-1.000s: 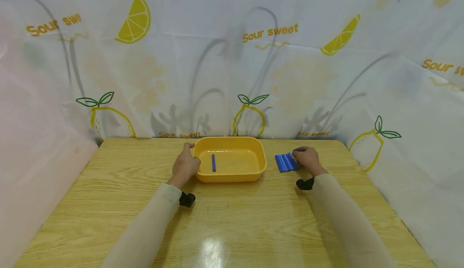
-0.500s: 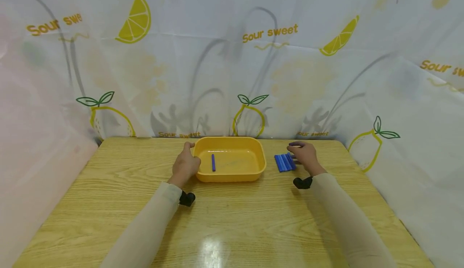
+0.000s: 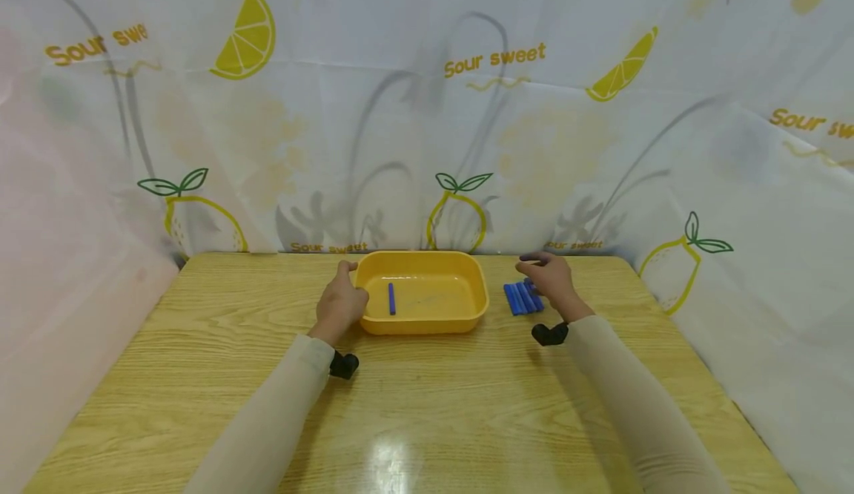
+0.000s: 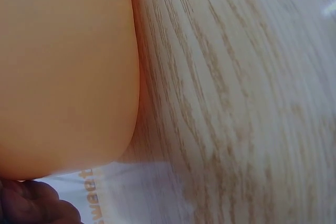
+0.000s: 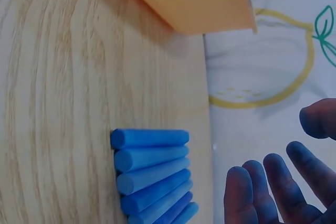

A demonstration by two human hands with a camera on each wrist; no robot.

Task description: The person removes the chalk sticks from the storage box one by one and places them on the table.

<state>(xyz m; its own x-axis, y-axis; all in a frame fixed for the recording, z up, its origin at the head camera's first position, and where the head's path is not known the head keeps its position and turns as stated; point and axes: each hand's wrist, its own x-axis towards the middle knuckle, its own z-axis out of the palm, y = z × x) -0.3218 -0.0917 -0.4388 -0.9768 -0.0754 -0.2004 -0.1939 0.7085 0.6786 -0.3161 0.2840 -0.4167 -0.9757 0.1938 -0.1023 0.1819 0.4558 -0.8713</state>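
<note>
A yellow plastic basin [image 3: 420, 326] stands at the back middle of the table, with one blue chalk stick [image 3: 391, 299] lying inside near its left end. My left hand [image 3: 342, 303] grips the basin's left side, thumb over the rim; in the left wrist view its curled fingers [image 4: 39, 203] show at the basin's end. To the right of the basin, several blue chalk sticks [image 3: 523, 297] lie side by side in a row. Just above that row hovers my right hand [image 3: 555, 277]. Its bluish-stained fingers [image 5: 283, 187] are spread from the thumb, with nothing between them.
The wooden table [image 3: 414, 405] ends at a white backdrop [image 3: 373, 123] printed with lemons. A gap of bare tabletop separates the basin from the chalk row. Each wrist wears a small black camera [image 3: 550, 334].
My right hand has lifted from the right end of the chalk row and shifted left over it, fingers opening out. The left hand and the basin stay in place.
</note>
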